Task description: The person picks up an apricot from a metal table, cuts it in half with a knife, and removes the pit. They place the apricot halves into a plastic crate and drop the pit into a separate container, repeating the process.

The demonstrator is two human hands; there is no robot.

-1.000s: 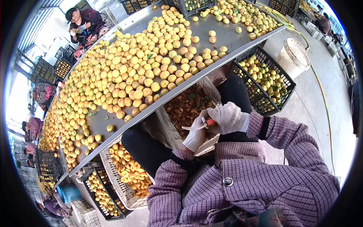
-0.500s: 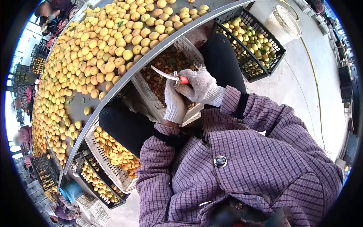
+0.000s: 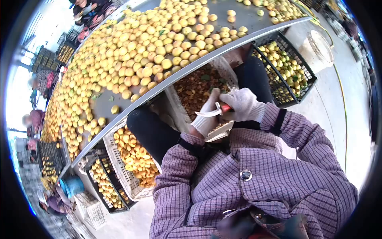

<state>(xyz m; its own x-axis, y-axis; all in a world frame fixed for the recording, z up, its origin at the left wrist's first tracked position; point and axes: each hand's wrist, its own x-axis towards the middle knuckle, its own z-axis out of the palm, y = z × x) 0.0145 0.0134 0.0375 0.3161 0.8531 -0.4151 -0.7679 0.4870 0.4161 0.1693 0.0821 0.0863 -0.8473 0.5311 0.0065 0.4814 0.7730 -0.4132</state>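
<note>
Both my hands wear whitish knit gloves and meet above a white crate [image 3: 178,104] of brown fruit stones and scraps. My right hand [image 3: 242,104] is closed around the red handle of a curved knife [image 3: 208,114]. Its blade points left, across the front of my left hand [image 3: 207,116]. The left fingers are pressed together and turned away from me; what they hold, if anything, is hidden. Whole apricots [image 3: 135,59] lie spread over the grey table [image 3: 104,104] beyond my hands.
Left of my knee, a white basket [image 3: 112,153] holds halved apricots, with a black crate [image 3: 115,208] of fruit beside it. Another black crate [image 3: 287,101] of greenish fruit and a white bucket [image 3: 316,49] stand right. The table's metal edge [image 3: 191,65] runs close ahead. Other people sit far left.
The view has shifted, so the scene sits lower and further right. The knife blade has tipped down, from pointing up-left to lying nearly level across my left hand.
</note>
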